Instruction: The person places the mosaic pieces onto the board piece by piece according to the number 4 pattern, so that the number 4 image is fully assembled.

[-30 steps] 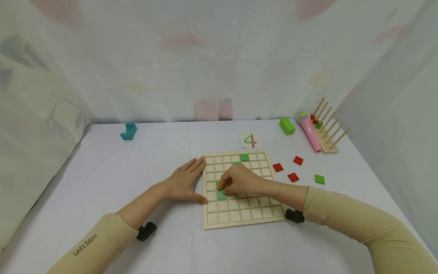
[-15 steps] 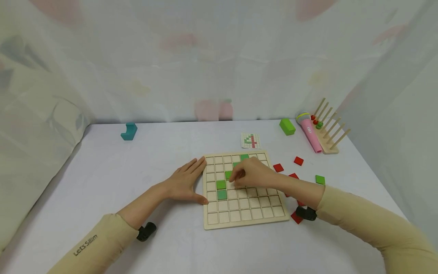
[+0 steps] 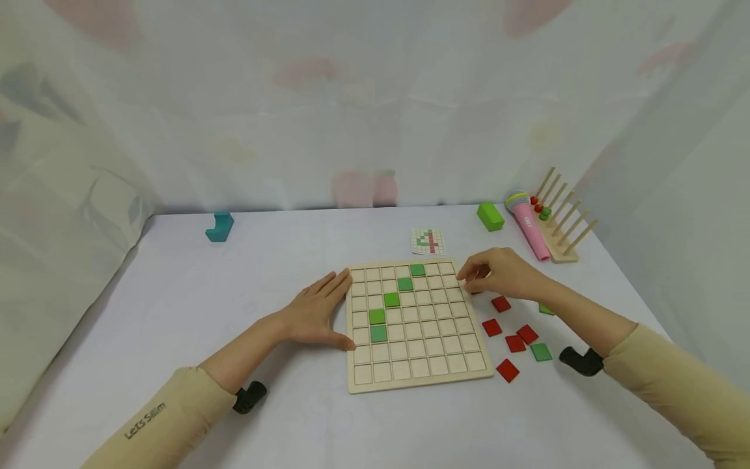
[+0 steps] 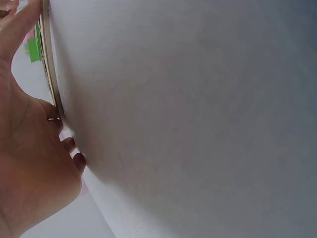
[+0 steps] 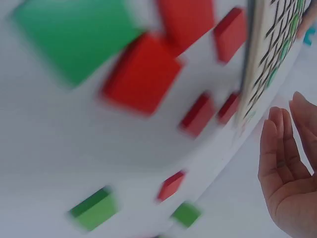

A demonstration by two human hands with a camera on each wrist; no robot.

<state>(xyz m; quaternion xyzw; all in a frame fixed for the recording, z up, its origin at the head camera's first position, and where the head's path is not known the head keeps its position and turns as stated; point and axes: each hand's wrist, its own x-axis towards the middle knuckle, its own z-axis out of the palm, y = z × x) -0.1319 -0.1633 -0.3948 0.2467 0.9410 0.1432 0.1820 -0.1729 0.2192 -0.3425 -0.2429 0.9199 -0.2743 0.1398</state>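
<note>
A pale wooden grid board (image 3: pixel 410 368) lies on the table in the head view. Several green tiles (image 3: pixel 391 299) sit in its squares, in a diagonal that ends in a short column at the left. My left hand (image 3: pixel 316 316) touches the board's left edge, its fingers stretched out and thumb spread. Over the board's upper right edge hovers my right hand (image 3: pixel 500 272), and the right wrist view shows a gap between thumb and fingers with nothing held. Loose red tiles (image 3: pixel 515 343) and a green tile (image 3: pixel 541 352) lie right of the board.
Behind the board lies a small pattern card (image 3: pixel 428 241). Farther right are a green block (image 3: pixel 490 217), a pink microphone (image 3: pixel 530 228) and a wooden peg stand (image 3: pixel 564 253). A teal curved piece (image 3: pixel 220 227) stands at the back left.
My right hand has moved from the green tiles on the board to its upper right edge. The green tiles it covered now show. The left hand stays put.
</note>
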